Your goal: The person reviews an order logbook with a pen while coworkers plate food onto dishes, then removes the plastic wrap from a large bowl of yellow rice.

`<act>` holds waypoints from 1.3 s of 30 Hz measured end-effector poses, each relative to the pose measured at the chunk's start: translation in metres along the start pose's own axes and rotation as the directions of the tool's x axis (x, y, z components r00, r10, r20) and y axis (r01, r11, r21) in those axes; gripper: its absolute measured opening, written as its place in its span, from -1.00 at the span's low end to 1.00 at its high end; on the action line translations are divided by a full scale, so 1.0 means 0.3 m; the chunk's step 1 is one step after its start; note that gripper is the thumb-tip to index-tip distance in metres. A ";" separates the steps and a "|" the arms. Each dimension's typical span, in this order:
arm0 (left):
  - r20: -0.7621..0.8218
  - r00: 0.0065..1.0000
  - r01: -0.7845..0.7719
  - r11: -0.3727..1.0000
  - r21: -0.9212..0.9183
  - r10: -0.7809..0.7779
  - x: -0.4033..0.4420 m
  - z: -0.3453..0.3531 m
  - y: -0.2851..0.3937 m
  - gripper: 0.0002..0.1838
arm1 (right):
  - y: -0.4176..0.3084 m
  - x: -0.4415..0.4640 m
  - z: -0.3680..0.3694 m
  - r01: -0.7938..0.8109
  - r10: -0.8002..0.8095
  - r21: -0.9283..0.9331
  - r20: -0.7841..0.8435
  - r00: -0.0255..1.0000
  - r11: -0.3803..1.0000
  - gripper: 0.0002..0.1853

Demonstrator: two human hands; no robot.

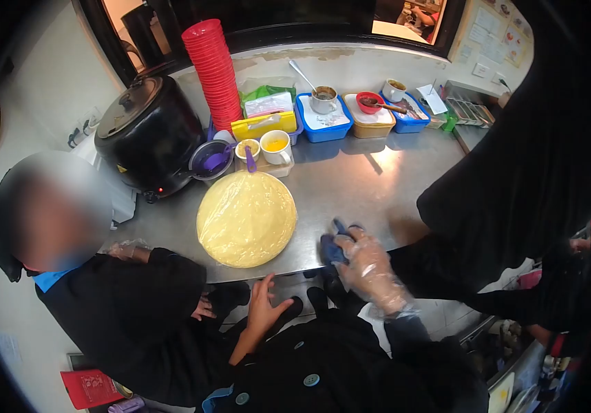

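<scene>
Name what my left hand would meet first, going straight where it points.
Likely the metal counter, at its front edge; if the left hand clears that, the yellow film-covered disc. Hand height is unclear.

A black top (378, 375) with round, teal-toned buttons (311, 379) clothes the person, a strip of blue fabric (217, 398) showing at near left. A crinkled, see-through plastic glove (378, 279) covers the right hand (367, 265); the left hand (261, 311) is bare.

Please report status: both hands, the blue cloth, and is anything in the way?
Left hand open, empty, near steel counter. Gloved right hand gripping blue cloth at counter's near edge. Film-covered yellow round left of cloth, apart: possible obstacle.
</scene>
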State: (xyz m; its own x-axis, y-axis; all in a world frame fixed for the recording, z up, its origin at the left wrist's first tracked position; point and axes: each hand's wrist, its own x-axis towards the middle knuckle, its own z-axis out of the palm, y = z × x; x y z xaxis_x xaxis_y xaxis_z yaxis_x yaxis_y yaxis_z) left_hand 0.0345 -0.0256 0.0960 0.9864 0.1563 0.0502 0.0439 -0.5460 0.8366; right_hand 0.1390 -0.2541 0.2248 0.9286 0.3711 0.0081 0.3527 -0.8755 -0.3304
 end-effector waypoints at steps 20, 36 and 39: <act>0.103 0.927 0.349 0.931 0.107 -0.360 -0.277 -0.083 -0.278 -0.45 | 0.227 0.657 0.666 0.128 -0.364 -0.407 -0.580 0.729 0.905 -0.49; 0.302 0.897 0.265 0.940 0.215 -0.322 -0.313 -0.093 -0.325 -0.56 | 0.423 0.152 0.528 -0.268 0.092 -0.658 -0.290 0.953 0.704 -0.52; 0.301 0.907 0.245 0.951 0.191 -0.294 -0.346 -0.103 -0.346 -0.56 | -0.039 0.083 0.659 0.212 -0.269 -0.274 -0.191 0.944 0.938 -0.52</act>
State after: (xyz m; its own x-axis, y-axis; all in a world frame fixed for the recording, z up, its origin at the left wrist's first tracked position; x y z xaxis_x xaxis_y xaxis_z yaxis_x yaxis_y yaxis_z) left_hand -0.0773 0.0402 0.0209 0.9295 0.0552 -0.3647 0.3139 -0.6376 0.7035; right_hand 0.1352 -0.1733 0.0424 0.8039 0.5267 0.2763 0.5592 -0.8275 -0.0497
